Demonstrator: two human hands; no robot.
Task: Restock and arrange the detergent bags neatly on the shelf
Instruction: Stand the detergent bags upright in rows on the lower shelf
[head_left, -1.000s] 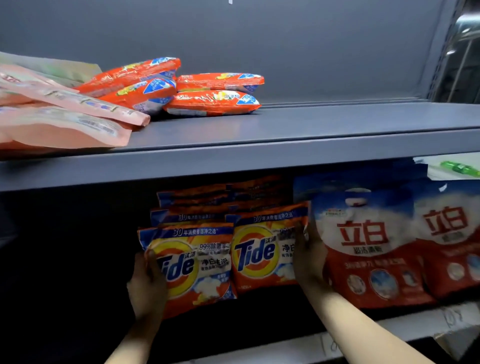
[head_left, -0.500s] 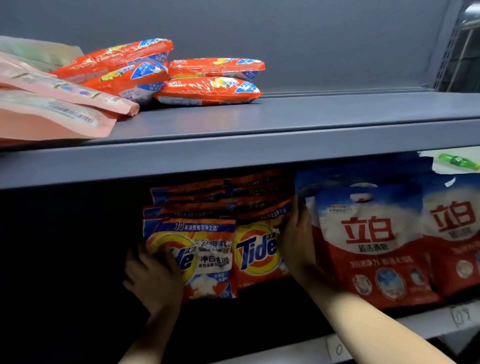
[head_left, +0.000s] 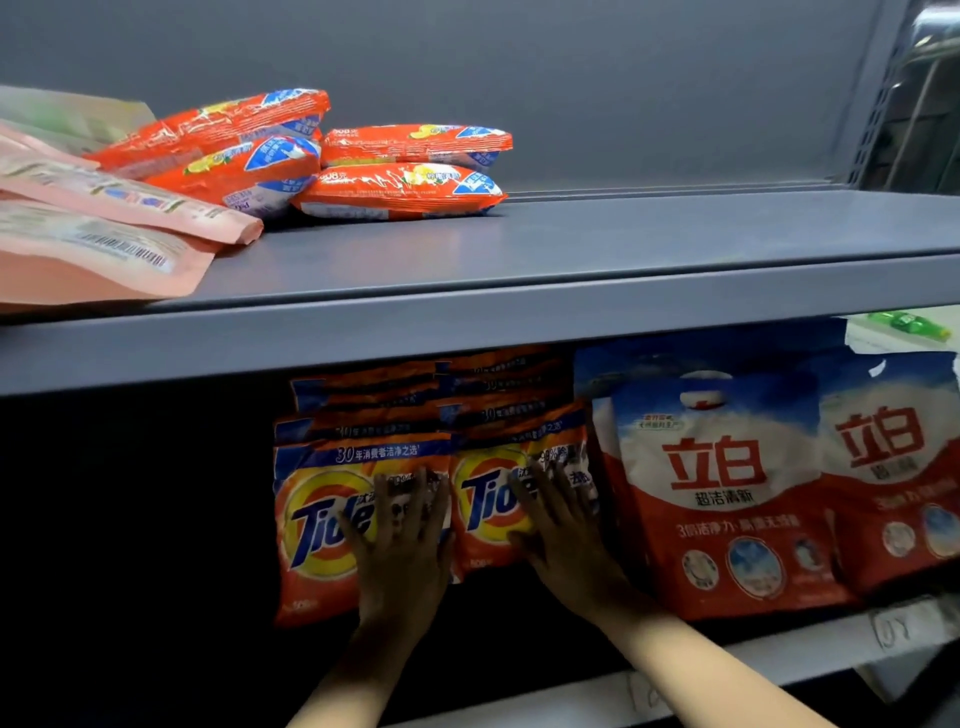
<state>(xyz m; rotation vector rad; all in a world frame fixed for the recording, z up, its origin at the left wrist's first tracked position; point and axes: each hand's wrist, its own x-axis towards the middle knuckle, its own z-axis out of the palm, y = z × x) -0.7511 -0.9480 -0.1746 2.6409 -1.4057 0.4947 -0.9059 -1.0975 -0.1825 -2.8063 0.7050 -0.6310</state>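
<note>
Both hands (head_left: 483, 540) moved inward, now flat-fingered against crinkly orange Tide bags (head_left: 322, 525).

Both your hands are flat, palms forward, fingers pointing up.

Your left hand (head_left: 402, 545) and right hand (head_left: 563, 540) reach up side by side on bare forearms, fingers straight and slightly spread, gripping nothing; the right forearm angles in from the lower right.

Left hand (head_left: 402, 551): you moved it from the left Tide bag's (head_left: 332, 525) edge onto its front, fingers flat.
Right hand (head_left: 563, 540): now flat on the right Tide bag (head_left: 488, 509).
</note>
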